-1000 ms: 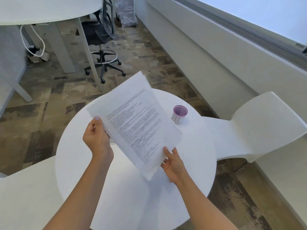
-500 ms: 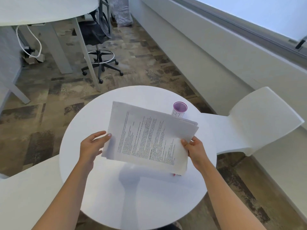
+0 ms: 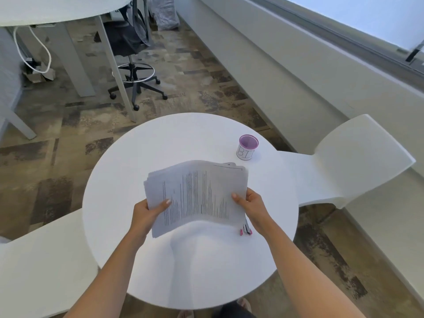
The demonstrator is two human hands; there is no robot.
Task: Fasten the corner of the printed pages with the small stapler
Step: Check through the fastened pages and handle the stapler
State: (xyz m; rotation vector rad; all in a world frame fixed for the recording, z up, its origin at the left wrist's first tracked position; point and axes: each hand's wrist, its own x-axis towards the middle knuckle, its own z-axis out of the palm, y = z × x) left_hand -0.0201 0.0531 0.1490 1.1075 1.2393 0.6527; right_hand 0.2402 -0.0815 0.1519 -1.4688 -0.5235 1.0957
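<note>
A stack of printed pages (image 3: 197,193) is held sideways above the round white table (image 3: 190,267), its lines of text running up and down. My left hand (image 3: 148,215) grips the stack's near left edge with the thumb on top. At the near right edge, my right hand (image 3: 251,206) holds the same stack. The small stapler (image 3: 246,229), dark with pink ends, lies on the table just under the stack's near right corner, partly hidden by the paper and my right hand.
A small purple-rimmed white cup (image 3: 246,147) stands on the table's far right. White moulded chairs sit at the right (image 3: 358,157) and near left (image 3: 41,260). A black office chair (image 3: 133,44) and a larger desk (image 3: 57,10) stand beyond.
The stack has swung from tilted upright to lying flat and sideways, and has come lower and nearer. Both hands shifted to its near edges. The stapler has come into sight under the right corner.
</note>
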